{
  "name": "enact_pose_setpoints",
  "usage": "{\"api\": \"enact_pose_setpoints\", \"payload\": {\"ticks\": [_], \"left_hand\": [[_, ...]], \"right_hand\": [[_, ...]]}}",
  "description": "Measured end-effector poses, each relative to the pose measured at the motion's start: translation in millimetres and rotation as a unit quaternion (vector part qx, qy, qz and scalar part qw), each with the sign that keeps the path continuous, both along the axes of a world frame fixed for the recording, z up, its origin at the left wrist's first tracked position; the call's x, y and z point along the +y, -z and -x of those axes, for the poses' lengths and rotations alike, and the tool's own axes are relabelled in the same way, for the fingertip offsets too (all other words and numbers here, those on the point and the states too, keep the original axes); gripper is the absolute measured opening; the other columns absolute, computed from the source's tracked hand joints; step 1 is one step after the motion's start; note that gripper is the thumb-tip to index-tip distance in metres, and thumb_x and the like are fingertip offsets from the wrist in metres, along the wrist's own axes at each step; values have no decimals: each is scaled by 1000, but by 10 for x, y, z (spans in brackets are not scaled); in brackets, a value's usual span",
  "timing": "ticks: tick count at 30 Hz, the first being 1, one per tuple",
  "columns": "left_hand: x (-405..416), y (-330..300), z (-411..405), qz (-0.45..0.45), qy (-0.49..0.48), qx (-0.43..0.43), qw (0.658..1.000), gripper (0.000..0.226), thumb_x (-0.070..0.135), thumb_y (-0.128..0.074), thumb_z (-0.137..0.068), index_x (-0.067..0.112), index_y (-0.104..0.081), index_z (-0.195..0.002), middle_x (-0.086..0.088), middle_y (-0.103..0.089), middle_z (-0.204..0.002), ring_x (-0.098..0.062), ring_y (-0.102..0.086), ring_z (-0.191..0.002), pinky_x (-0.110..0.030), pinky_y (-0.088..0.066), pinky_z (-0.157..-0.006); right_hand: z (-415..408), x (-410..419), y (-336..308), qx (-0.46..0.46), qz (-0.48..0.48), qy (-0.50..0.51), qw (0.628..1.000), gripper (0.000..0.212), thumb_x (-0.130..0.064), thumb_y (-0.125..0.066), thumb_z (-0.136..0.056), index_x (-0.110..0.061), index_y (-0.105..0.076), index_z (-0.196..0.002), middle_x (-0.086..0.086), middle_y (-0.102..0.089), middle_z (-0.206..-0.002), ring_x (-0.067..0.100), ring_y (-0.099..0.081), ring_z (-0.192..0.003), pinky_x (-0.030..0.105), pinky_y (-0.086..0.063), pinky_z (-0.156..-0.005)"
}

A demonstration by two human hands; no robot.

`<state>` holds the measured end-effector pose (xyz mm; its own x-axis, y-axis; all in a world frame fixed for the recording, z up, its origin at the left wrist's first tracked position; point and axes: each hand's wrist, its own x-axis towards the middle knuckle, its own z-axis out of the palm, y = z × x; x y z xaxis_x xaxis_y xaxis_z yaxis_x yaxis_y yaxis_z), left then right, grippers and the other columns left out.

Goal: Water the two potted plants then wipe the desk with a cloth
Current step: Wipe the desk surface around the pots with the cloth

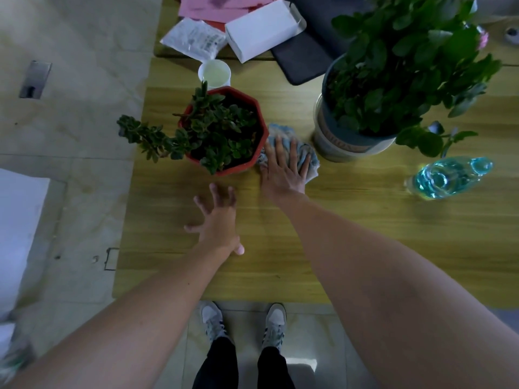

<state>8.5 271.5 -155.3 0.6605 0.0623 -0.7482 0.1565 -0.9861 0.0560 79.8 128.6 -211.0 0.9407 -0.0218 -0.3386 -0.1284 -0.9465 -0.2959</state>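
Right hand flat and open, pressing on the blue cloth between the red pot and the big pot; left hand open, fingers spread on the desk

Crumpled blue cloth on wooden desk between red pot and grey pot

— What's the right hand doing?

— Pressing flat, fingers straight, on a crumpled blue cloth that lies between the red pot and the grey-and-white pot.

— And the left hand?

— Fingers spread, fingertips on the bare wooden desk, just in front of the red pot.

— Anything else there?

— A blue-tinted bottle lying to the right, and a white cup behind the red pot.
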Motion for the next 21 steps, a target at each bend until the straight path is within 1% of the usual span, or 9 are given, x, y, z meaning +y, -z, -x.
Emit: {"api": "enact_pose_setpoints", "payload": {"ticks": [4,8,12,15,17,21], "left_hand": [[10,-12,14,10,-4,-1,1000,147,26,-93,-61,35,20,-154,-2,35,-160,-46,22,-147,-84,-22,-98],[20,-43,25,22,-11,-5,1000,147,22,-94,-60,35,17,-155,0,34,-160,-44,24,-147,-84,-20,-99],[33,-76,70,30,-13,-17,999,145,22,-95,-58,36,10,-157,2,31,-162,-43,22,-148,-85,-19,-99],[37,-101,88,32,-22,-13,999,145,25,-95,-58,38,11,-156,5,32,-161,-41,21,-149,-84,-19,-100],[34,-107,95,31,-25,-14,999,145,27,-95,-58,39,11,-156,6,33,-161,-40,21,-149,-83,-20,-100],[35,-87,145,29,-22,-30,999,145,27,-96,-58,39,10,-156,6,32,-161,-39,20,-150,-82,-20,-100]], "right_hand": [[9,-16,-26,4,0,-8,1000,62,-43,-22,-105,-35,10,-157,-11,22,-163,21,32,-146,56,16,-117],[122,-64,-23,4,9,-46,999,59,-45,-19,-105,-35,9,-157,-11,20,-164,21,30,-147,56,14,-118],[564,-36,16,-31,-1,-57,998,60,-45,-21,-104,-34,2,-158,-10,12,-166,21,23,-150,56,12,-118],[954,36,48,-61,-1,-63,996,61,-44,-27,-103,-33,-4,-159,-8,5,-166,23,17,-151,55,13,-118],[1192,83,67,-73,-5,-68,995,61,-42,-30,-103,-33,-6,-159,-7,3,-167,23,17,-151,54,15,-118],[1601,171,76,-61,-30,-72,995,61,-42,-28,-104,-32,-4,-159,-7,6,-166,21,22,-150,54,16,-118]]}}
